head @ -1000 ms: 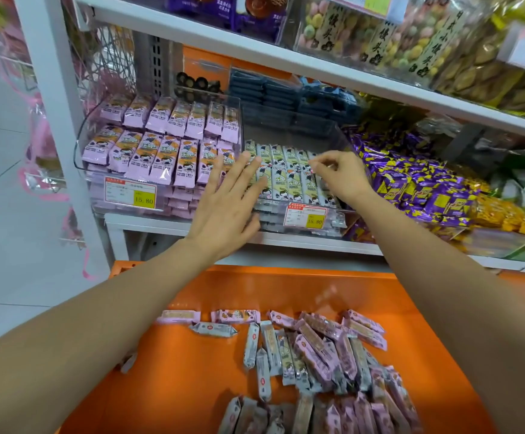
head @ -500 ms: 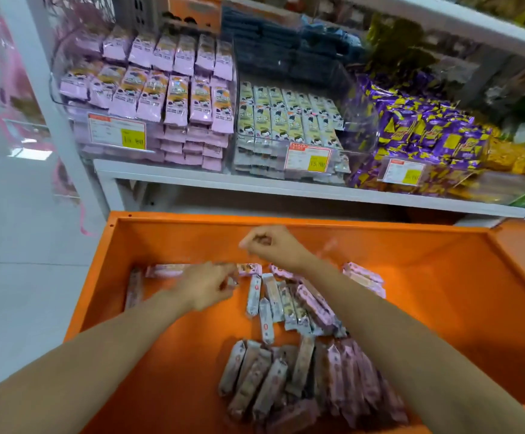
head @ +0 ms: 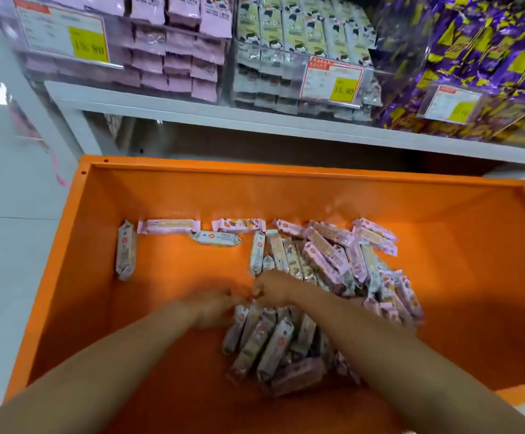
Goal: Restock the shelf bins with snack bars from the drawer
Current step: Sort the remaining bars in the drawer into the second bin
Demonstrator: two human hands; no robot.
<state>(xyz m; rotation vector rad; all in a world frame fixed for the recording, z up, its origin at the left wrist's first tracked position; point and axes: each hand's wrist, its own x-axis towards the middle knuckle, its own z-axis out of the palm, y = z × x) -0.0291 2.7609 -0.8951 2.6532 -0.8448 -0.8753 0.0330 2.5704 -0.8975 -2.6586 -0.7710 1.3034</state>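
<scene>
The orange drawer [head: 254,170] stands pulled out below the shelf. Inside it, pink and silver snack bars lie in a near pile [head: 270,346] and a far pile [head: 333,255]. A few single bars [head: 168,226] lie along the back, and one lone bar [head: 126,249] is at the left. My left hand [head: 214,308] and my right hand [head: 273,288] meet over the upper ends of the near pile, fingers curled. Both hands are blurred. I see no bar inside the right fist, and the left hand's grip is unclear.
Above the drawer, the white shelf [head: 223,114] carries a clear bin of pink bars [head: 161,57], a bin of pale green bars [head: 301,36] and a bin of purple sweets [head: 474,57], each with a price tag. Grey floor lies to the left.
Both hands came down from the shelf bins into the drawer and now meet at the near pile. The view has tilted down toward the drawer.
</scene>
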